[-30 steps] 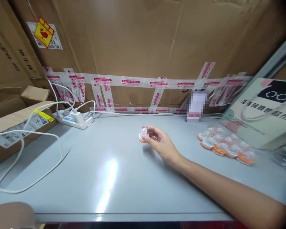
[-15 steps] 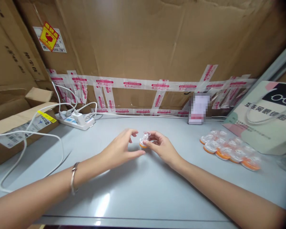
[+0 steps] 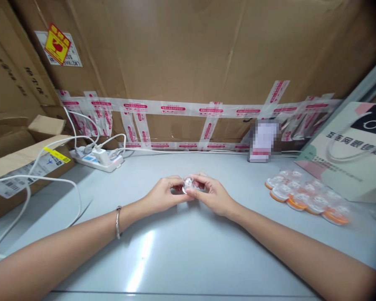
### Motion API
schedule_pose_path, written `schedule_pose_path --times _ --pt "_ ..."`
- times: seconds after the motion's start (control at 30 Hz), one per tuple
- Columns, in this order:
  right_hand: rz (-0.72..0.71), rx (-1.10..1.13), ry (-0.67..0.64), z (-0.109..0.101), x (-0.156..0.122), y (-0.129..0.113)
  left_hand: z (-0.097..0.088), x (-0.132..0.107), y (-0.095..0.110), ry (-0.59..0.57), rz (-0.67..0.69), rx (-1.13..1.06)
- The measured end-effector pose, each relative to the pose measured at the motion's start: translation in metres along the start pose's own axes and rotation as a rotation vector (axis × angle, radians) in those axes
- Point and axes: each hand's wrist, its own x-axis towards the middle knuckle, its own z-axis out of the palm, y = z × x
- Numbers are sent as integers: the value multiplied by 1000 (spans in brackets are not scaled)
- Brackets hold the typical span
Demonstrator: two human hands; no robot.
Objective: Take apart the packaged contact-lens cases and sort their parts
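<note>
A small clear plastic capsule (image 3: 188, 184) with an orange underside is held just above the grey table (image 3: 163, 259), in the middle of the view. My right hand (image 3: 211, 194) pinches it from the right with thumb and fingers. From the left, my left hand (image 3: 163, 194) has its fingertips closed on the same capsule. A silver bracelet (image 3: 118, 221) sits on my left wrist.
Several more orange-backed capsules (image 3: 303, 194) lie in a clear bag at the right. Behind them leans a printed paper bag (image 3: 347, 159). A white power strip (image 3: 97, 159) with cables lies at the back left, beside a cardboard box (image 3: 21, 171). Taped cardboard walls (image 3: 188, 62) stand behind the table.
My left arm came in from the lower left and its fingers closed on the capsule that my right hand held alone before. The right hand stayed nearly in place.
</note>
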Motion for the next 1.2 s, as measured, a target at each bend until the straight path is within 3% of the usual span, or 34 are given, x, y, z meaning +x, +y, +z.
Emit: schedule_pose_path --times 0.1,0.27,0.5,0.83,0.97,1.07,1.2 --pt "-41 10 -26 -1 1 3 1 -2 0 25 12 3" --pt "47 58 77 6 -2 9 11 -4 -1 129 -61 -60" --pt "115 -175 90 7 1 10 19 -4 -7 137 -103 63" --pt "-157 -405 -52 1 5 13 17 -3 -15 81 -40 36" --pt "-313 -438 -207 -10 3 4 16 -4 -16 62 -29 50" --pt "-330 -461 -287 -14 1 -5 15 -4 -17 71 -32 73" --pt "-160 -584 -79 -9 0 -10 16 -3 -16 79 -32 67"
